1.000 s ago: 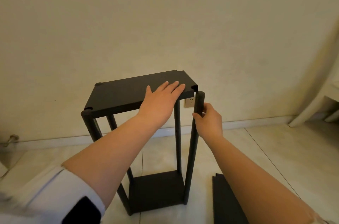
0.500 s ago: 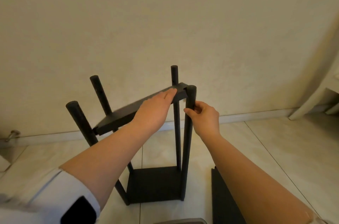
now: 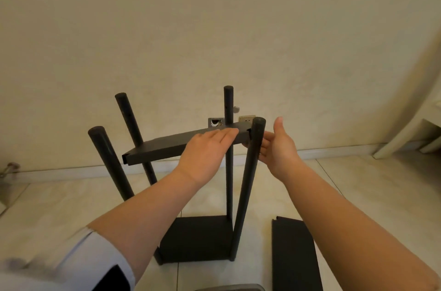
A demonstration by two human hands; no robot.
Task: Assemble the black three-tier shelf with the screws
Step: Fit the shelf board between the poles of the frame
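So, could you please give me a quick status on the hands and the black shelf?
Left hand flat on the tilted black middle shelf board. Right hand open behind the near right black post. Spare black board on floor.

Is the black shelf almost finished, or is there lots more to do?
About halfway. Done: the bottom board has four poles standing in it. In hand: the left hand presses flat on the middle board between the poles; the right hand is by the near pole. Left: the spare board lies on the floor. No screws show.
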